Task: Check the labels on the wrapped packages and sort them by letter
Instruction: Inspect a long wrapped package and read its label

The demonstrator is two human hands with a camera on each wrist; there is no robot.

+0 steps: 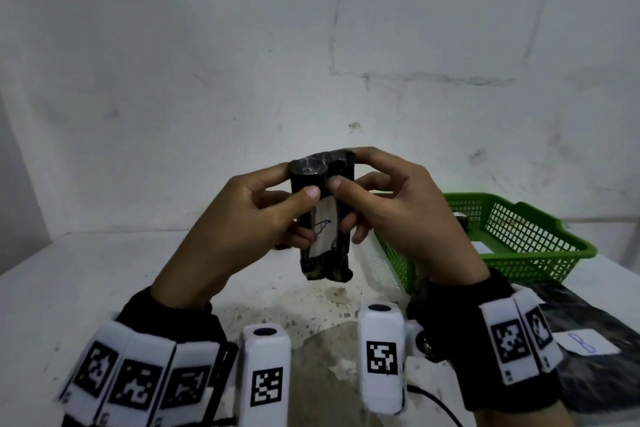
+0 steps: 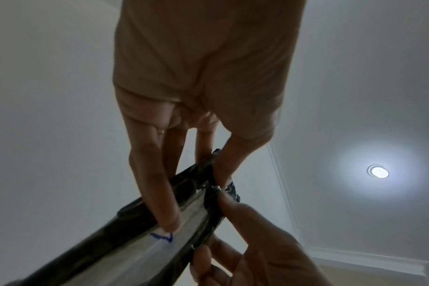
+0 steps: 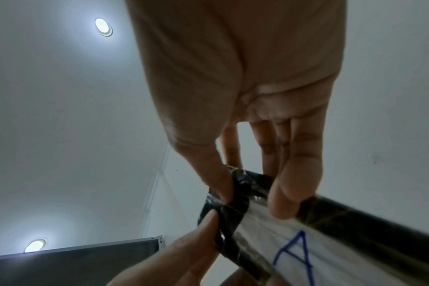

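Package (image 1: 323,215), black-wrapped, pinched upright by left hand (image 1: 242,215) and right hand (image 1: 391,208) above counter (image 1: 104,288); white label (image 3: 294,249) reading blue "A"; green basket (image 1: 540,239) just right.

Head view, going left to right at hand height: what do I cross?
left hand → wrapped package held upright between both hands, its white label facing the camera → right hand → green basket standing on the table.
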